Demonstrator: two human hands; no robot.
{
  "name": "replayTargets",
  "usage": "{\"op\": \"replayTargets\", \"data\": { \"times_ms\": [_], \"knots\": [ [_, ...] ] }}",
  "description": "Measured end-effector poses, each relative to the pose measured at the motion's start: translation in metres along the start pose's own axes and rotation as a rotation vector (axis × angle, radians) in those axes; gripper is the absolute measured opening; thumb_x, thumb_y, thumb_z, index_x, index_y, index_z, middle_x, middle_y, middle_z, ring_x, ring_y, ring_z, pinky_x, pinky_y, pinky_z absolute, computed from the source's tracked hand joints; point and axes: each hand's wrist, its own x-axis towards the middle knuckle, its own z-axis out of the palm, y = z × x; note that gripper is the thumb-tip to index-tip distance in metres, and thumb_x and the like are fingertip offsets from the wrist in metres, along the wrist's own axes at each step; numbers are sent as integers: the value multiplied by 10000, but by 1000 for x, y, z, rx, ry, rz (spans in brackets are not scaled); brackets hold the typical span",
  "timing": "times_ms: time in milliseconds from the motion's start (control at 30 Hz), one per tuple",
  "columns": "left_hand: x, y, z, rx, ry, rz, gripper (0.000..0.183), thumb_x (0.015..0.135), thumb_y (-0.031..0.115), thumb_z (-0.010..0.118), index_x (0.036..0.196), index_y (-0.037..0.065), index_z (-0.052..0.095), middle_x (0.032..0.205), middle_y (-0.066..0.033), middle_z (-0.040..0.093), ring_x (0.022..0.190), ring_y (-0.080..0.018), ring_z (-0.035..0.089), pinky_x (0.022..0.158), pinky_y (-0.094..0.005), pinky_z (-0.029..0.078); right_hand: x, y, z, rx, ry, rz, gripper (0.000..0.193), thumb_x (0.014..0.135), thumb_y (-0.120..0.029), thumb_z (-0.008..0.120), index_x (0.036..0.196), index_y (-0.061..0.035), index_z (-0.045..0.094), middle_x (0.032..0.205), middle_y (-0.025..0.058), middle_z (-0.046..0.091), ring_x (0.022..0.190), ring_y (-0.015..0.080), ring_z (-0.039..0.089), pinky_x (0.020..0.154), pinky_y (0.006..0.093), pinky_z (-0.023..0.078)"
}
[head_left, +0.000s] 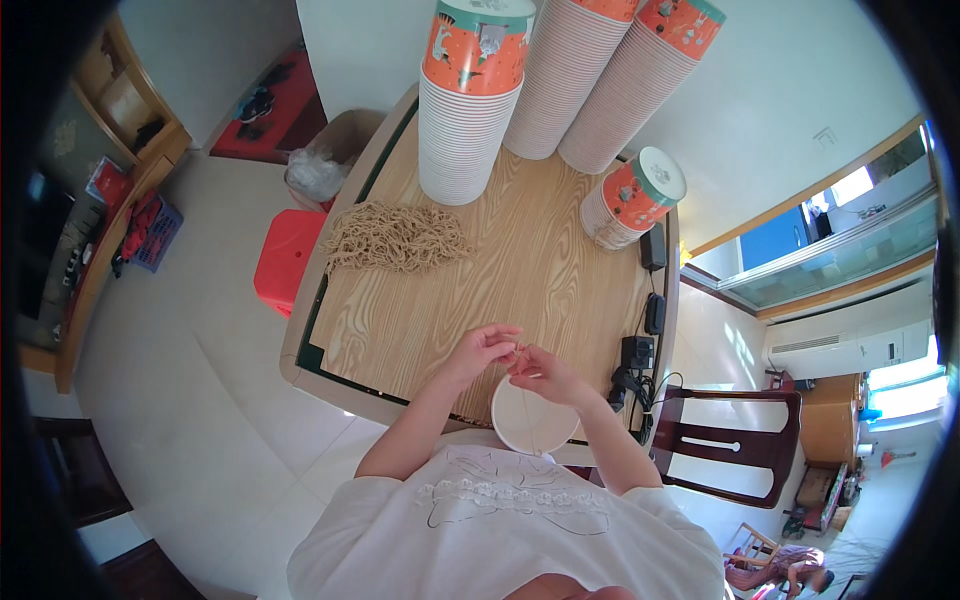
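My left hand [484, 352] and my right hand [546, 376] meet at the table's near edge, fingers pinched together. Between their fingertips is a thin tan string, mostly hidden by the fingers. Just below my right hand, against my shirt, is a round white paper tub [533, 420], seen from one end. A fine line of string runs across its round face. Farther off on the left of the table lies a heap of tan string [398, 238], loosely tangled.
A tall stack of orange-and-green paper tubs [465, 140] stands at the back, with more stacks [580, 80] behind. A short stack [630, 200] is at the right. Black adapters and cables [637, 352] line the right edge. A red stool [290, 255] and dark chair [735, 445] flank the table.
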Motion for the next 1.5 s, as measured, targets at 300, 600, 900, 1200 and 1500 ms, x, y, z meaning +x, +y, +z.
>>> {"op": "replayTargets", "data": {
  "times_ms": [300,600,900,1200,1500],
  "knots": [
    [-21,-46,-12,1070,176,361,431,724,203,631,1109,46,521,973,-136,595,789,-245,603,727,-332,479,-5,-2,-23,659,181,249,286,794,-58,577,1046,-101,449,630,-8,462,561,73,476,491,238,456],
    [-24,-27,-39,964,307,123,317,682,149,557,981,45,582,838,-145,622,772,-283,605,694,-361,478,-2,25,-54,445,219,310,281,790,-61,557,1056,-99,473,612,-22,448,519,63,444,491,227,455],
    [-28,4,-37,910,412,122,348,728,154,545,1058,45,564,937,-144,616,847,-284,599,760,-352,468,23,54,-46,395,136,395,247,807,-112,539,1049,-76,498,681,13,557,574,102,554,524,253,490],
    [-7,27,8,1073,245,373,476,769,213,568,1229,232,445,1112,-143,533,961,-304,544,814,-377,443,31,70,-87,227,196,502,213,849,-134,453,985,-80,607,699,34,604,579,111,570,507,254,484],
    [70,78,72,835,26,634,671,819,302,554,1324,12,221,1329,-210,284,1223,-312,308,995,-367,275,11,20,-175,202,949,-150,376,835,64,341,1180,4,477,1052,99,560,952,125,526,792,225,424]
  ]
}}
